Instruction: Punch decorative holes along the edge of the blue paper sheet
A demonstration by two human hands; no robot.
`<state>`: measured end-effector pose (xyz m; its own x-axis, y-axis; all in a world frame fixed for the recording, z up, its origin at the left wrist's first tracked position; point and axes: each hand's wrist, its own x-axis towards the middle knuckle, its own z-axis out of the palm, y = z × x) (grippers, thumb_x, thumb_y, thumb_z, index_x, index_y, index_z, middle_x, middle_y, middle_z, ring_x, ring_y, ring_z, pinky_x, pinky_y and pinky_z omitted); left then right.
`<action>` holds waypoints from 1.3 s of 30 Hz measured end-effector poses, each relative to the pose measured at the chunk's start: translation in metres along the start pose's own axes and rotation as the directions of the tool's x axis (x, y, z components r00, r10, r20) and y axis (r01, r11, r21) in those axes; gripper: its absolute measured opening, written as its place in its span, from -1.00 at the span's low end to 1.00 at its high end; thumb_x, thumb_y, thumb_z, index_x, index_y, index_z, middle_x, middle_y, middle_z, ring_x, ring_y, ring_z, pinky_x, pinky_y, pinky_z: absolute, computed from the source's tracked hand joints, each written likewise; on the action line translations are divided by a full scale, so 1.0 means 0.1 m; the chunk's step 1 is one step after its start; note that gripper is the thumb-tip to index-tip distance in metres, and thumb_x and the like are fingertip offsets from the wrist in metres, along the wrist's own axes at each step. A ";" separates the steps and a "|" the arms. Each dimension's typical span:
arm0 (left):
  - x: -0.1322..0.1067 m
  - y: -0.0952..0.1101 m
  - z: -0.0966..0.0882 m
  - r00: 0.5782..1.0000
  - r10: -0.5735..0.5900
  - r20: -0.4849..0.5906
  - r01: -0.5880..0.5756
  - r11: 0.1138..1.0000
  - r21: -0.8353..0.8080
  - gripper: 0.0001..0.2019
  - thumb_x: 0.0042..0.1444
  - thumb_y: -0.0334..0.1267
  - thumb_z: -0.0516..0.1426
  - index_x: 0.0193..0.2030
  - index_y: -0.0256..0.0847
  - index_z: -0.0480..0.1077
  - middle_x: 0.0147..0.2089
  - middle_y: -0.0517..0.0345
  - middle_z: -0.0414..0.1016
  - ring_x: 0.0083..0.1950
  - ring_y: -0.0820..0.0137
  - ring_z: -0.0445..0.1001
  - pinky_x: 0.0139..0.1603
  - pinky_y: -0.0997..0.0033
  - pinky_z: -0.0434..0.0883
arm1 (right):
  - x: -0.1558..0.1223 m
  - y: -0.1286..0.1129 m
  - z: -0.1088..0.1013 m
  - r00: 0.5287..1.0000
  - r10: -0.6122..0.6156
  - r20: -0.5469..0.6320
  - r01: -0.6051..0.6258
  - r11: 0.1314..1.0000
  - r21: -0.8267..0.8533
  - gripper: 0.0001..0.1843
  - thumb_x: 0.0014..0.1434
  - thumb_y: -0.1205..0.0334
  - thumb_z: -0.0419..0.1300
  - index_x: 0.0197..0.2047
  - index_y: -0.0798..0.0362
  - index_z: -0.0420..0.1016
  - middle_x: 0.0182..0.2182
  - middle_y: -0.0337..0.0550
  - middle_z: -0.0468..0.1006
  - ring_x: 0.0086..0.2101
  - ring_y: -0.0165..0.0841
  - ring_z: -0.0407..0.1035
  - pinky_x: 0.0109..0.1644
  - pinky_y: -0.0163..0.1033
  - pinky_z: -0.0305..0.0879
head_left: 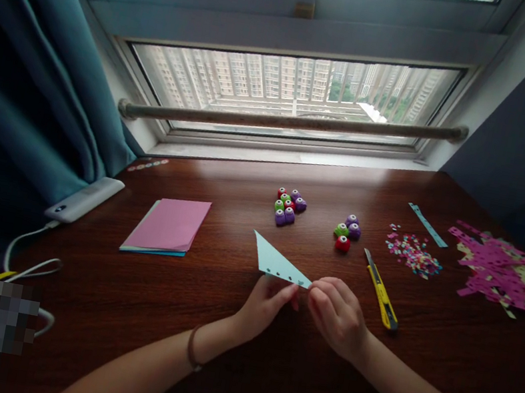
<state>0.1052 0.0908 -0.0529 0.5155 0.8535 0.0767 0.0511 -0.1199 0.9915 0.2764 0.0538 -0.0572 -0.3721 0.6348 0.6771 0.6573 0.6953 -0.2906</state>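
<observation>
Take yellow utility knife [382,295] as landmark: lying aslant on dark wooden table [135,309], grey tip toward window [262,81]. Hold pale-blue folded paper triangle [276,258] to left of knife, over table. Support its lower edge with left hand [263,308], fingers partly hidden behind paper; cannot tell their exact placement. Pinch its right-hand point with right hand [340,318], fingers curled and close together, just left of knife. See several small dark holes along lower edge. Observe brown wristband [192,347] on left wrist.

Find four craft punches [354,230] in purple, green and red just beyond knife tip, slightly left; larger punch cluster [289,206], same colours, farther left of knife. Note multicoloured confetti [412,252] right of knife, with pale-blue paper strip [427,225] beyond. Log magenta and pale-yellow paper scraps [498,268] well right of knife. Log paper stack [171,224], pink on top, well left of knife. Record white device [89,198] with cable [8,252] farthest left of knife, beside blue curtain [83,90].
</observation>
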 end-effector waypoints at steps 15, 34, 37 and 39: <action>-0.03 -0.03 0.01 0.996 0.013 -0.092 -0.010 0.999 0.032 -0.69 0.13 -0.24 0.02 -0.58 -0.32 0.34 -0.57 0.15 0.38 -0.49 0.46 0.36 -0.37 0.52 0.31 | 0.06 -0.11 0.03 0.980 0.197 -0.039 -0.171 0.921 0.351 -0.83 0.10 0.49 0.10 -0.26 0.07 0.26 -0.35 -0.14 0.38 -0.32 -0.33 0.30 -0.24 -0.19 0.31; -0.07 -0.03 0.05 0.981 0.163 -0.107 -0.147 0.979 0.140 -0.80 0.02 -0.39 0.09 -0.59 -0.35 0.36 -0.57 0.13 0.38 -0.50 0.47 0.34 -0.43 0.53 0.28 | 0.07 -0.15 0.08 0.796 0.581 0.171 -0.548 0.570 0.612 -0.87 0.05 0.36 0.22 -0.35 0.06 0.31 -0.44 -0.22 0.41 -0.44 -0.40 0.33 -0.34 -0.31 0.28; -0.08 -0.02 0.04 0.982 0.165 -0.092 -0.154 0.981 0.116 -0.81 0.01 -0.39 0.09 -0.60 -0.34 0.36 -0.60 0.16 0.35 -0.53 0.51 0.30 -0.48 0.56 0.26 | 0.08 -0.13 0.09 0.734 0.609 0.301 -0.576 0.325 0.750 -0.81 0.04 0.32 0.26 -0.33 0.05 0.28 -0.42 -0.22 0.43 -0.42 -0.40 0.34 -0.34 -0.32 0.29; -0.07 0.00 0.04 0.984 0.159 -0.074 -0.153 0.984 0.090 -0.80 0.02 -0.37 0.09 -0.59 -0.33 0.36 -0.59 0.16 0.35 -0.54 0.51 0.30 -0.48 0.57 0.27 | 0.10 -0.10 0.09 0.707 0.596 0.380 -0.554 0.132 0.822 -0.74 0.02 0.30 0.30 -0.32 0.04 0.25 -0.42 -0.23 0.43 -0.41 -0.40 0.35 -0.32 -0.32 0.30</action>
<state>0.1044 0.0828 -0.0540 0.4522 0.8587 0.2413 0.0483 -0.2937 0.9547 0.2605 0.0563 -0.0540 -0.1203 0.9916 0.0482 -0.2458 0.0173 -0.9692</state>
